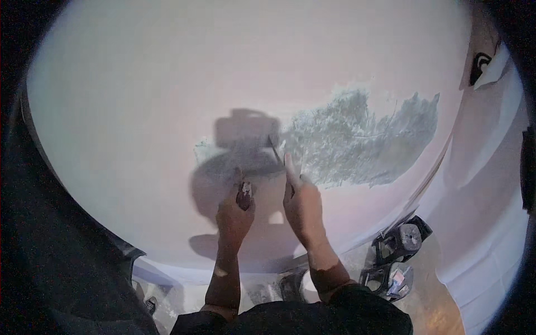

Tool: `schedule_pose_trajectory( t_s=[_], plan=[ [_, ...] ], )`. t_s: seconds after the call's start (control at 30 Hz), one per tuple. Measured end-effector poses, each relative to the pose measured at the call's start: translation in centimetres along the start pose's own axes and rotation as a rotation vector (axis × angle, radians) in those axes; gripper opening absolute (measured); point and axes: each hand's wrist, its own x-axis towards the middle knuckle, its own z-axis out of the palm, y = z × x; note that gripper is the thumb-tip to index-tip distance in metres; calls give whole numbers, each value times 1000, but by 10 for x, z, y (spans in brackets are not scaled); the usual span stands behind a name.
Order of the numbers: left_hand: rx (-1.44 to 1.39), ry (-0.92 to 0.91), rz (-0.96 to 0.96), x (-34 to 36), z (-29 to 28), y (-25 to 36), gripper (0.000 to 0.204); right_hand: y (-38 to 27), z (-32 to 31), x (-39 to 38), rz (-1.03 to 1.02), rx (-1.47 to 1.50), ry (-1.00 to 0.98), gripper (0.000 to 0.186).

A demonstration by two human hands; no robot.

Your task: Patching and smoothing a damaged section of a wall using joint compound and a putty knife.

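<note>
In front of me is a broad pinkish-white wall (139, 84) with a rough grey plaster patch (357, 139) to the right of centre. My right hand (303, 206) is closed on a putty knife (275, 149), its thin blade seen almost edge-on at the left end of the patch. The index finger is stretched along the tool. To its left, my left hand (235, 215) grips a dark tool handle (244, 195) spotted with white; the far part of that tool is lost in shadow. A smaller, thinner grey smear (204, 152) shows left of the hands.
At the lower right, a grey-crusted tub (410, 237) rests on a black stool (385, 248), with a clear bag-like thing (399, 282) near it. White sheeting (486, 223) hangs on the right, dark cloth (56, 240) on the left. My shadow (245, 131) falls across the work area.
</note>
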Motion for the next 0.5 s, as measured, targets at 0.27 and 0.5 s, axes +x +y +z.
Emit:
schedule_pose_trajectory(
  t_s=[0.27,0.5],
  plan=[
    [-176,65,92,-13,-36,-5,76,-11,-23,13,9,-77,-81,49],
    [-146,121,45,-22,-64,9,87,13,11,3,150,72,0,56]
  ],
)
